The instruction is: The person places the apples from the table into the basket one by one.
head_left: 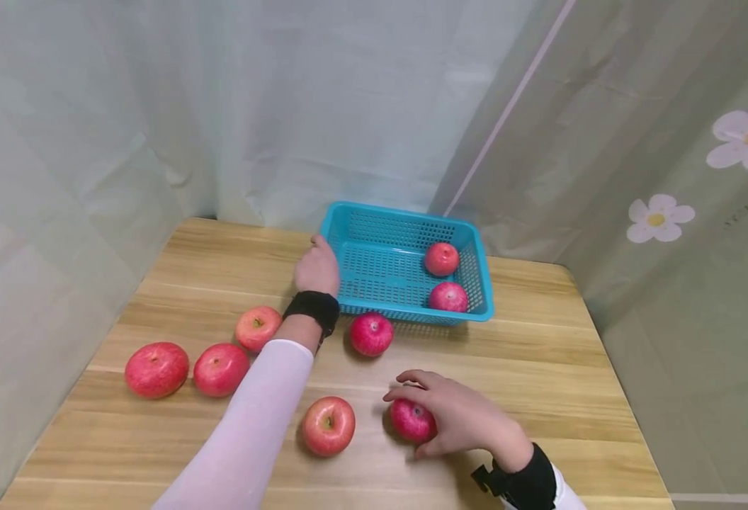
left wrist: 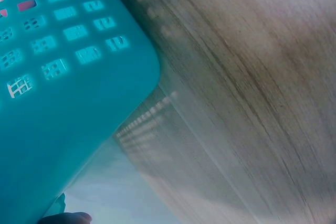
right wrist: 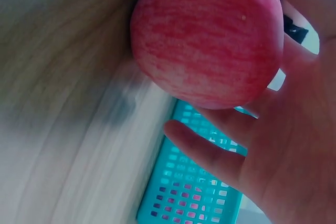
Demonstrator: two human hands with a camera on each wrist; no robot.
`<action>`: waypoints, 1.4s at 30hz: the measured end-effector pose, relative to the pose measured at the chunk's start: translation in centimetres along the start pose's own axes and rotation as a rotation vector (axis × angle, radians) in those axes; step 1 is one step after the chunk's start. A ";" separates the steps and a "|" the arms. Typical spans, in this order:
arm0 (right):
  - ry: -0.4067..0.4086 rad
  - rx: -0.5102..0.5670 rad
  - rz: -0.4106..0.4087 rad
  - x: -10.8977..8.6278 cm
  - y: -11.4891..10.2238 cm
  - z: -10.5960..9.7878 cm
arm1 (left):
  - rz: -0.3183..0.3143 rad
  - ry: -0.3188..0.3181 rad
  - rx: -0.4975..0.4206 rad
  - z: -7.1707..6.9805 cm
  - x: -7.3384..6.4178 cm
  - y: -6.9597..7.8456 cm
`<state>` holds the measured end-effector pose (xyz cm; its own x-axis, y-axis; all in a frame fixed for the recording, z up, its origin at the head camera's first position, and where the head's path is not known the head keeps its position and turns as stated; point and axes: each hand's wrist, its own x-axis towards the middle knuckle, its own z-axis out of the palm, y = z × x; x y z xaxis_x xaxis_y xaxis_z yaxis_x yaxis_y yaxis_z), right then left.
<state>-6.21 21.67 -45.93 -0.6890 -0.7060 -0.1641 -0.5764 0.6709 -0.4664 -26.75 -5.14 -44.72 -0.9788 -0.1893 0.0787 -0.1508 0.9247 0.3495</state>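
Observation:
My left hand [head_left: 319, 270] grips the left side of a blue plastic basket [head_left: 406, 312] at the rim; in the left wrist view only a fingertip [left wrist: 73, 217] shows by the basket wall. Two red apples [head_left: 441, 259] lie in the basket's right end. My right hand [head_left: 460, 414] curves over a dark red apple [head_left: 412, 421] on the table, thumb on the near side and fingers on the far side. The right wrist view shows that apple [right wrist: 210, 40] large, with the fingers curled around it and the basket [right wrist: 189, 182] beyond.
On the wooden table [head_left: 527, 354], three apples [head_left: 221, 370] sit to the left of my left forearm. A dark red apple [head_left: 371, 334] stands just in front of the basket, and another apple [head_left: 329, 426] lies between my arms. Curtains [head_left: 348, 106] hang behind the table.

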 end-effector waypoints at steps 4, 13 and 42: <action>-0.004 -0.018 -0.006 0.1 0.1 0.3 | -0.004 -0.010 -0.003 -0.1 0.1 0.0; -0.002 -0.029 -0.016 0.3 -0.1 0.6 | 0.002 -0.006 0.013 0.1 0.1 -0.1; 0.021 -0.013 0.015 1.0 0.0 1.5 | 0.005 0.044 0.016 -0.1 -0.2 0.2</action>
<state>-6.24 20.63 -47.42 -0.7061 -0.6914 -0.1528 -0.5719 0.6841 -0.4527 -26.54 -4.96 -44.59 -0.9725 -0.1987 0.1217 -0.1483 0.9307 0.3344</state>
